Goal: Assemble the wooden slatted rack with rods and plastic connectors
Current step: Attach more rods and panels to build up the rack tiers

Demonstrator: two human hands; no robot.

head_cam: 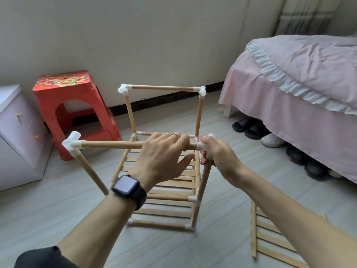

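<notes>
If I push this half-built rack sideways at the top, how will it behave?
Probably wobbly: the rack is thin rods joined by plastic connectors. Likely light, so it may slide on the smooth tile floor. Tall and narrow, it could tip; the left hand grips its near top rod, the right hand its front upright.

wooden rod frame (164, 88) open at top, near top wooden rod (116, 145) gripped by left hand (160, 159), right hand (218, 155) round white plastic corner connector (201, 146), red plastic stool (77, 113) and white cabinet (17, 136) close on left, pink-covered bed (289, 93) on right, loose wooden slatted panel (270, 235) on floor near right
</notes>
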